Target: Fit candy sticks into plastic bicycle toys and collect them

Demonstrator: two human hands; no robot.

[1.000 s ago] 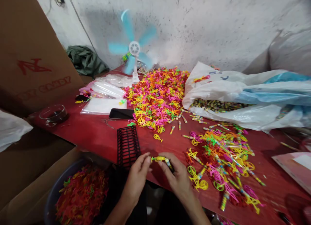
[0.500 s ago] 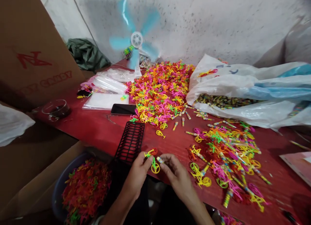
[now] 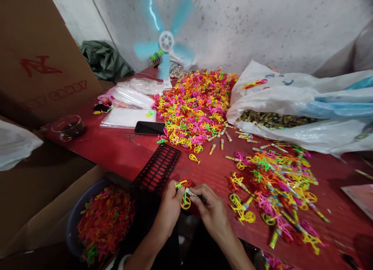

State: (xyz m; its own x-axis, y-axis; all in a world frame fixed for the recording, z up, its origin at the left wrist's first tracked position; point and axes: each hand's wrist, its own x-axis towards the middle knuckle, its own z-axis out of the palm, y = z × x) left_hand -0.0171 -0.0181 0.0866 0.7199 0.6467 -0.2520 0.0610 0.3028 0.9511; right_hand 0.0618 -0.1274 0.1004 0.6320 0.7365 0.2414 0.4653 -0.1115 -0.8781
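Observation:
Pinched in my left hand (image 3: 169, 207) is a small plastic toy bicycle (image 3: 185, 202) with yellow, green and red parts. My right hand (image 3: 210, 209) grips a small candy tube (image 3: 190, 192) with a patterned wrapper. The tube's near end meets the toy bicycle between my hands; whether it is fitted in, I cannot tell. Just left of my hands a black plastic basket (image 3: 159, 165) sits at the table edge. To the right spreads a pile of toy bicycles with tubes among them (image 3: 271, 184). One loose yellow piece (image 3: 194, 158) lies beyond my hands.
A big heap of bright plastic parts (image 3: 195, 110) covers the table's back. Behind it a blue fan (image 3: 166, 41) spins. A white sack of tubes (image 3: 291, 99) lies at right. A phone (image 3: 149, 128), a glass bowl (image 3: 68, 127) and a filled tub (image 3: 70, 227) are at left.
My right hand has brought the candy tube left against the toy bicycle. The black basket now sits at a different angle, and the view has shifted slightly.

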